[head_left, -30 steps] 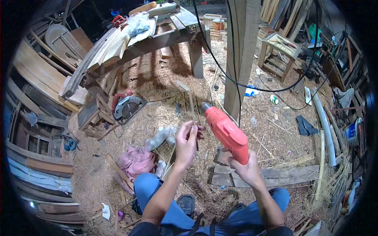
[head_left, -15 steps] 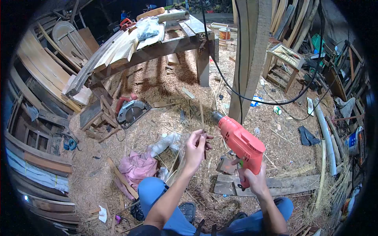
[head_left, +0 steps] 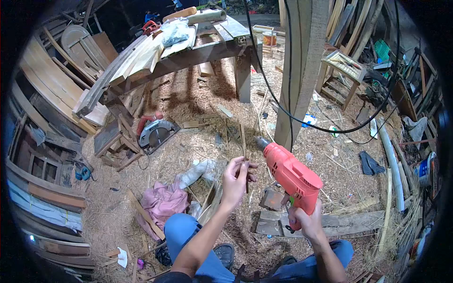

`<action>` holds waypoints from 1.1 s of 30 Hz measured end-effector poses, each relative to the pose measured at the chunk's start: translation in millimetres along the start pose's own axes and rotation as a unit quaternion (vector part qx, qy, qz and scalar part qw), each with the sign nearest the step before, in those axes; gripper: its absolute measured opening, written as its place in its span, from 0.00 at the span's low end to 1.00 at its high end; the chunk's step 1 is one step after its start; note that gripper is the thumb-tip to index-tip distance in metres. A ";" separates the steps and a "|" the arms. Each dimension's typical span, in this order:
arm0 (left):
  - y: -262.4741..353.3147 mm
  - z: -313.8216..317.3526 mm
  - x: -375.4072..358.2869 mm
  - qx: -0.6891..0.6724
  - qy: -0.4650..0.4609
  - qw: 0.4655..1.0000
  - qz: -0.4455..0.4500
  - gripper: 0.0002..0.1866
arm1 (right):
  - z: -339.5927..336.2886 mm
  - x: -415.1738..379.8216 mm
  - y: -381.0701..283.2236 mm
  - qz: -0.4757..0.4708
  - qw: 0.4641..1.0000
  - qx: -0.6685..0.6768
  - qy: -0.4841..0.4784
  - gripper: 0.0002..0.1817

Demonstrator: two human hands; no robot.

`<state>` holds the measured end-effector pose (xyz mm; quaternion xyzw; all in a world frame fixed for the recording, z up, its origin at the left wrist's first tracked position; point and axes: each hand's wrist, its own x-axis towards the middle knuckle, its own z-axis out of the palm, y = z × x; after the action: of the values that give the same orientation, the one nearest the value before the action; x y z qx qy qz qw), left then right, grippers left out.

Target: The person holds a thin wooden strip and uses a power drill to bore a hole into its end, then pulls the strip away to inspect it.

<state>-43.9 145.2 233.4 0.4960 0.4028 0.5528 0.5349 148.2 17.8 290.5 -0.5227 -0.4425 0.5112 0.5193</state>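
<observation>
My left hand (head_left: 236, 180) pinches a thin wooden stick (head_left: 243, 139) that points upward, just left of the drill's tip. In my right hand (head_left: 306, 219) is the handle of a red power drill (head_left: 293, 173). Its dark chuck (head_left: 261, 143) faces up and to the left, a short distance from the stick and apart from it. A black cable hangs in front of the wooden post (head_left: 302, 70) beyond the drill.
A workbench (head_left: 193, 59) bearing boards stands at the back left. Below it on the shavings lie a circular saw (head_left: 158, 134) and a pink cloth (head_left: 163, 203). A plank (head_left: 330, 221) lies beyond my right knee, and a small wooden stand (head_left: 342, 70) is at the right.
The drill and my right hand have shifted slightly right and down. My left hand still holds the stick, in nearly the same place. The hanging cable appears farther right.
</observation>
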 end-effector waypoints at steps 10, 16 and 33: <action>0.6 -10.3 1.4 0.023 -0.009 1.000 0.003 0.12 | 2.7 -0.8 8.0 0.012 0.999 0.045 -0.013 0.08; 5.0 -8.8 -1.4 0.004 -0.025 1.000 -0.003 0.12 | 4.2 -4.5 3.2 -0.012 0.996 0.081 0.020 0.11; -3.0 -19.9 8.5 0.045 0.011 0.999 0.016 0.15 | -8.9 -12.9 11.1 0.034 0.997 0.034 -0.065 0.26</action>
<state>-62.2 155.5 227.8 0.5196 0.4256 0.5480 0.4985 155.2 3.3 279.8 -0.4852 -0.4399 0.5765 0.4886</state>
